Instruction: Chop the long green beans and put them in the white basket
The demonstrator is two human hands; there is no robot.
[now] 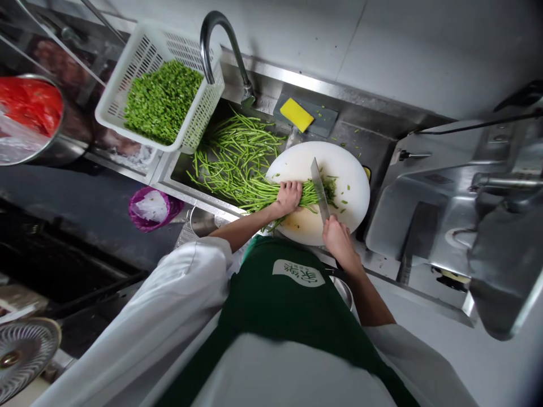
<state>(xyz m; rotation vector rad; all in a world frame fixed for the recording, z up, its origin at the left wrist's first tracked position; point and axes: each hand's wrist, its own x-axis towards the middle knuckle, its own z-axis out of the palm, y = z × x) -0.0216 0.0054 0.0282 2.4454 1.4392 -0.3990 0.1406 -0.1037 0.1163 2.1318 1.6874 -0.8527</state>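
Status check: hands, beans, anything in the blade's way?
Left hand clamps bean bundle on board. Right hand grips knife, blade on the beans just past the fingers. Nothing else under the blade.

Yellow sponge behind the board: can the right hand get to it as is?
Probably not freely: the right hand grips the knife, and the cutting board with beans lies between it and the yellow sponge.

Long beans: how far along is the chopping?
Done: the white basket holds a heap of chopped beans. In hand: the left hand pins a bundle of long beans on the round cutting board, and the right hand holds the cleaver across it, with a few cut pieces beside the blade. Left: a large pile of uncut beans in the sink.
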